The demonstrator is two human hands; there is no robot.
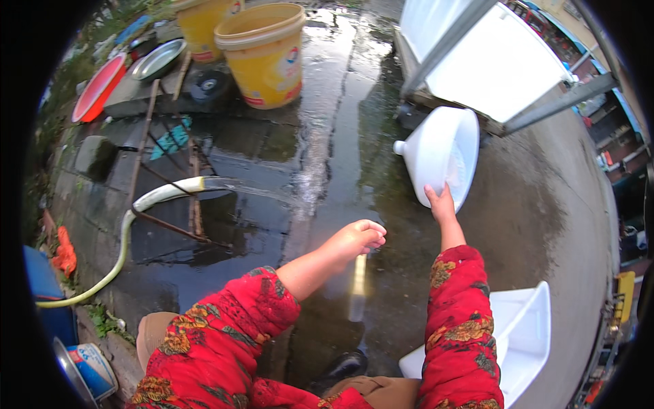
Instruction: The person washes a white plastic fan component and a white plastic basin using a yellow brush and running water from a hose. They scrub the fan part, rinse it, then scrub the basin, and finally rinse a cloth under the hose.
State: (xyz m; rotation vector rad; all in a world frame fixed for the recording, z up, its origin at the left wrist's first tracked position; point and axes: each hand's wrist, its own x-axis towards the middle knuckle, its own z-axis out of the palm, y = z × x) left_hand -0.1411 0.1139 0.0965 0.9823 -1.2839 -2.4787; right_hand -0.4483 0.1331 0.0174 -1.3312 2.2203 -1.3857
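Note:
My right hand (443, 204) grips the rim of a large white plastic funnel (426, 153), thumb and fingers at its near edge. The funnel is tilted, its narrow spout pointing left and its wide mouth facing right. My left hand (354, 240) hangs in the air over the wet ground, apart from the funnel. Its fingers are curled in, and nothing shows in them. To the left, a pale hose (163, 194) lies across a rusty metal frame (194, 228), and water pours from its end onto the ground.
Yellow buckets (266, 65) stand at the far left, near a red basin (99, 88) and a metal basin (160, 60). A big white tub (490, 61) on a metal stand is at the far right. Close by my right sleeve is a white plastic container (524, 327).

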